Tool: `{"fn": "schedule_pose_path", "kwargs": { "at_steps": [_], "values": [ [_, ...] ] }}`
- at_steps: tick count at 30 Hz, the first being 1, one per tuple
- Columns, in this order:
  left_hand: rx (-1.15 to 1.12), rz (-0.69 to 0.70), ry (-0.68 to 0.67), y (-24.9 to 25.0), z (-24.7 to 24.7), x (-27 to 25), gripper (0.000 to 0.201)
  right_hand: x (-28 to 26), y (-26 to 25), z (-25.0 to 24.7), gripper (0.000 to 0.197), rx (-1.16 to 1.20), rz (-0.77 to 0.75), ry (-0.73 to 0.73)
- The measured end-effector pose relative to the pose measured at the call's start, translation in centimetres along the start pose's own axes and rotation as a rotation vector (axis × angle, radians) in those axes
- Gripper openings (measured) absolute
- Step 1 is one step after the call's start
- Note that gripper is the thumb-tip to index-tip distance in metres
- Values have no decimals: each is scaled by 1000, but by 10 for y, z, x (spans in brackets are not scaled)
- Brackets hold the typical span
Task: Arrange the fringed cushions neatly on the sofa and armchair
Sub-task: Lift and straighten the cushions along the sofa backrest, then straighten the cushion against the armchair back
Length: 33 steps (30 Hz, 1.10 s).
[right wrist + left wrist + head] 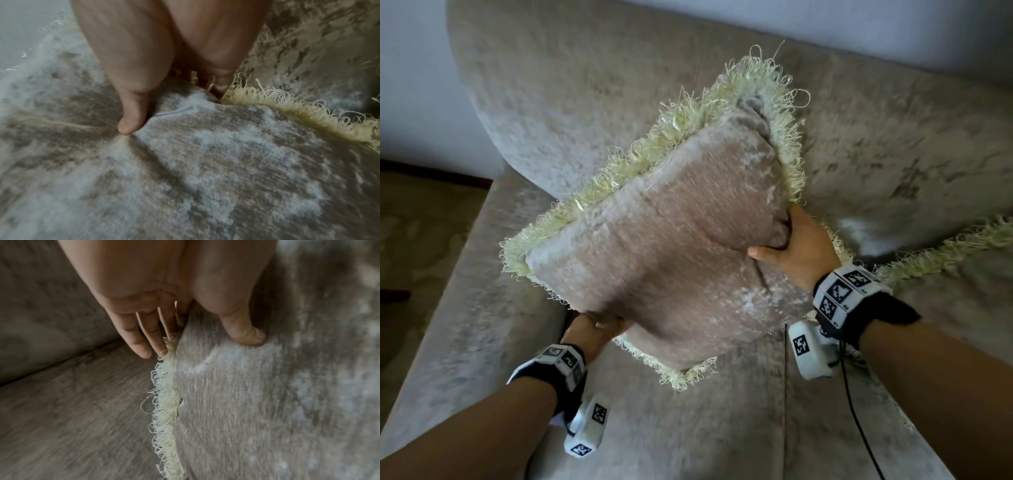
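Observation:
A beige velvet cushion point(671, 233) with pale yellow fringe hangs tilted above the sofa seat point(688, 428), held between both hands. My left hand point(594, 330) grips its lower left edge; in the left wrist view the thumb point(246, 332) presses the front face point(246, 402) while the fingers point(144, 340) reach behind the fringe point(166, 402). My right hand point(791, 243) pinches the right edge, thumb point(131, 116) dug into the fabric point(205, 162), fingers hidden behind. A second fringed cushion point(945, 246) lies on the seat at the right, partly hidden by my wrist.
The sofa backrest point(585, 85) rises behind the held cushion. The armrest point(465, 274) runs along the left. Carpeted floor point(414, 222) shows at the far left, and a pale wall point(414, 68) beyond. A seam point(785, 411) divides the seat cushions.

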<state>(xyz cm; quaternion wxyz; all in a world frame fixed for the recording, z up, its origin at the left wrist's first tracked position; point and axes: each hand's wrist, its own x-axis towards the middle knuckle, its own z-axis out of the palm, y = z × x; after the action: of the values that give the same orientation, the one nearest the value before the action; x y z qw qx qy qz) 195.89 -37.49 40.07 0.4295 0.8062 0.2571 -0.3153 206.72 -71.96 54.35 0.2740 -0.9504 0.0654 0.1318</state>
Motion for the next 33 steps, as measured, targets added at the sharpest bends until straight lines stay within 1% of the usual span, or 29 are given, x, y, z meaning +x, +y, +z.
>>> {"fn": "schedule_pose_path", "kwargs": {
  "at_steps": [3, 5, 6, 7, 9, 10, 11, 13, 14, 17, 19, 22, 26, 30, 33],
  "values": [
    [48, 6, 38, 12, -13, -15, 74, -11, -9, -4, 78, -69, 27, 60],
    [74, -18, 51, 19, -25, -26, 77, -24, -24, -10, 78, -111, 4, 113],
    [78, -15, 68, 24, -32, -32, 81, -32, -33, -13, 76, -120, -27, 119],
    [71, -8, 92, 26, -40, -38, 88, -39, -44, -15, 74, -122, -69, 105],
    [4, 25, 173, 34, -56, -54, 105, -49, -70, -19, 69, -142, -177, 48],
    [-3, 51, 209, 41, -67, -67, 108, -51, -84, -20, 67, -164, -236, 17],
    [22, 71, 234, 48, -78, -80, 103, -51, -100, -20, 65, -189, -282, -23],
    [122, 89, 283, 61, -104, -109, 82, -52, -133, -18, 62, -247, -350, -130],
    [169, 88, 313, 63, -117, -122, 74, -54, -151, -15, 63, -280, -384, -179],
    [262, 77, 387, 59, -159, -164, 63, -69, -204, -7, 60, -395, -483, -297],
    [294, 68, 427, 52, -186, -193, 60, -83, -239, -2, 58, -469, -538, -349],
    [320, 29, 491, 31, -223, -237, 58, -111, -287, 4, 58, -516, -596, -371],
    [306, -2, 547, -14, -263, -299, 55, -161, -350, 16, 60, -553, -653, -361],
    [275, -22, 587, -79, -300, -364, 60, -231, -414, 36, 55, -582, -725, -365],
    [246, -65, 622, -138, -318, -423, 58, -291, -463, 62, 58, -634, -805, -393]
  ]
}}
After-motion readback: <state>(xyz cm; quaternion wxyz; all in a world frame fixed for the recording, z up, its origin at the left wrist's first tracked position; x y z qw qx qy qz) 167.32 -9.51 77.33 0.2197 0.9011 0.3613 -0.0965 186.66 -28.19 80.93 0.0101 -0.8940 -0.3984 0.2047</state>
